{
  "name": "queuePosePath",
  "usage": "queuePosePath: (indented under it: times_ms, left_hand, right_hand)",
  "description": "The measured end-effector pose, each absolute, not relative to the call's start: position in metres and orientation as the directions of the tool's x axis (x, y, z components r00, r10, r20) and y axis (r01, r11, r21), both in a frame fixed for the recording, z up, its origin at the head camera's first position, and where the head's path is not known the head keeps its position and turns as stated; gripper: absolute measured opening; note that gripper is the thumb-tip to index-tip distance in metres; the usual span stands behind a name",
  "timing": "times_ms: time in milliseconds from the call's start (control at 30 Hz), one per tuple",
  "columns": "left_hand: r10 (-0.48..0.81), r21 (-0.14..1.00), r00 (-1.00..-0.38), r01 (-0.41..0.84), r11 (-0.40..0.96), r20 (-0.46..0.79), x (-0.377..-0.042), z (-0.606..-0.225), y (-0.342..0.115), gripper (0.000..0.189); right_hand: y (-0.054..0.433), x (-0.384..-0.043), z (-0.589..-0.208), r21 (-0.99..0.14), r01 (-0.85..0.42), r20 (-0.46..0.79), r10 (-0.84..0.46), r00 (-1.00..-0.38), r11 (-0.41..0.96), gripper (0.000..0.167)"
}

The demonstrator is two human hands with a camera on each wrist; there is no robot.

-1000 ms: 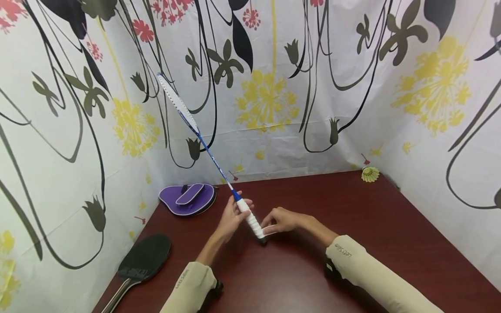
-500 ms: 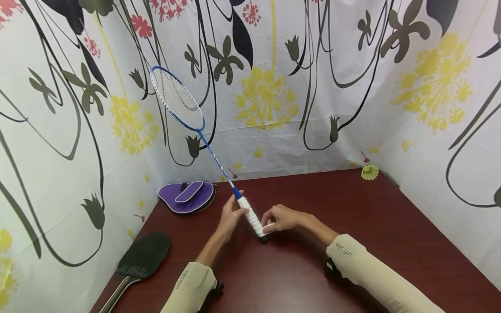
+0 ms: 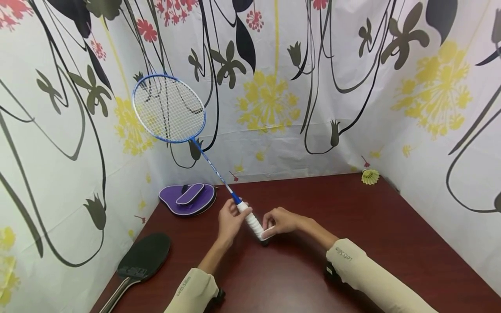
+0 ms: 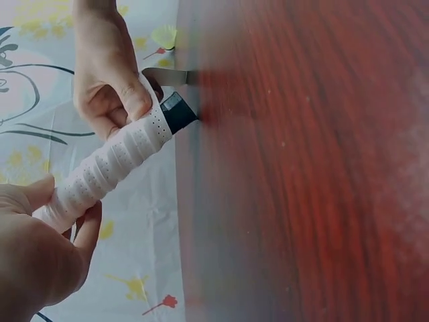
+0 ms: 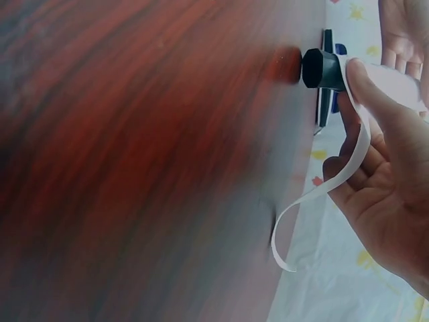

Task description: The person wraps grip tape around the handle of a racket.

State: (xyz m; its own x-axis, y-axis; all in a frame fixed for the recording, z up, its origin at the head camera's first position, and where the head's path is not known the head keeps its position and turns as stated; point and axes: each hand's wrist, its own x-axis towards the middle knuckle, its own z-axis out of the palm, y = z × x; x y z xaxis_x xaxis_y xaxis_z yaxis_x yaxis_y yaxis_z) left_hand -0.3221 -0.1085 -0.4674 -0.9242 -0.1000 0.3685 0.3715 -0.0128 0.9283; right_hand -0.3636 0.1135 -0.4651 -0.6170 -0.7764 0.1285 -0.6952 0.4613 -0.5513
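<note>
A blue and white badminton racket (image 3: 169,108) slants up to the left, its strung face toward the head camera. My left hand (image 3: 231,221) grips the upper part of its handle, thumb and fingers around the white wrap. Perforated white grip tape (image 4: 107,164) winds in overlapping turns down the handle to near the black butt end (image 5: 320,69). At that lower end my right hand (image 3: 282,220) pinches the tape between thumb and fingers. In the right wrist view a loose tail of grip tape (image 5: 355,157) hangs from the right hand and curls at its tip.
A purple paddle case (image 3: 188,199) lies at the back left of the dark red table (image 3: 313,269). A black table tennis paddle (image 3: 144,256) rests at the left edge. A yellow shuttlecock (image 3: 369,176) sits in the back right corner. Patterned curtains (image 3: 270,152) enclose the table.
The racket has rolled about its shaft, so its head turned from edge-on to nearly face-on. The left hand turned with the handle; the right hand stays at the lower end with the tape.
</note>
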Motion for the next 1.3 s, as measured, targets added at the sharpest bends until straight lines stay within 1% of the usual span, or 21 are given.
queuePosePath:
  times_ms: [100, 267, 367, 500, 633, 733, 800, 900, 967, 1067, 1300]
  left_hand:
    - [-0.108, 0.94, -0.936, 0.341, -0.034, 0.335, -0.32, -0.469, -0.108, 0.041]
    - [-0.151, 0.961, -0.949, 0.277, 0.013, 0.276, -0.316, -0.467, -0.106, 0.037]
    - [-0.157, 0.965, -0.952, 0.261, 0.019, 0.261, -0.316, -0.465, -0.105, 0.036]
    - [-0.144, 0.957, -0.947, 0.288, 0.016, 0.287, -0.318, -0.466, -0.102, 0.039]
    - [-0.149, 0.944, -0.932, 0.327, 0.055, 0.331, -0.317, -0.47, -0.098, 0.044]
    - [-0.152, 0.939, -0.927, 0.331, 0.098, 0.343, -0.31, -0.462, -0.096, 0.041]
    - [-0.139, 0.939, -0.932, 0.32, 0.122, 0.336, -0.304, -0.454, -0.097, 0.04]
    - [-0.118, 0.942, -0.94, 0.301, 0.15, 0.319, -0.305, -0.45, -0.101, 0.041]
    - [-0.108, 0.944, -0.947, 0.285, 0.164, 0.304, -0.314, -0.457, -0.105, 0.043]
    - [-0.097, 0.947, -0.951, 0.276, 0.163, 0.293, -0.323, -0.463, -0.108, 0.045]
    - [-0.016, 0.955, -0.963, 0.263, 0.137, 0.268, -0.323, -0.466, -0.114, 0.047]
  right_hand:
    - [0.114, -0.362, -0.465, -0.552, -0.694, 0.137, -0.77, -0.623, 0.463, 0.024]
    - [0.115, -0.361, -0.466, -0.55, -0.709, 0.155, -0.781, -0.606, 0.441, 0.026]
    - [0.114, -0.361, -0.466, -0.542, -0.72, 0.164, -0.785, -0.597, 0.434, 0.027]
    - [0.113, -0.361, -0.467, -0.528, -0.726, 0.177, -0.778, -0.602, 0.442, 0.029]
    - [0.113, -0.362, -0.468, -0.527, -0.731, 0.183, -0.782, -0.596, 0.434, 0.031]
    - [0.119, -0.361, -0.465, -0.535, -0.736, 0.164, -0.804, -0.572, 0.415, 0.026]
    - [0.124, -0.362, -0.461, -0.539, -0.738, 0.138, -0.821, -0.553, 0.407, 0.02]
    - [0.13, -0.362, -0.454, -0.535, -0.739, 0.103, -0.836, -0.539, 0.41, 0.011]
    - [0.133, -0.362, -0.45, -0.528, -0.743, 0.102, -0.837, -0.538, 0.412, 0.007]
    - [0.135, -0.363, -0.447, -0.518, -0.755, 0.129, -0.836, -0.533, 0.402, 0.007]
    - [0.14, -0.366, -0.456, -0.54, -0.755, 0.141, -0.845, -0.516, 0.371, 0.009]
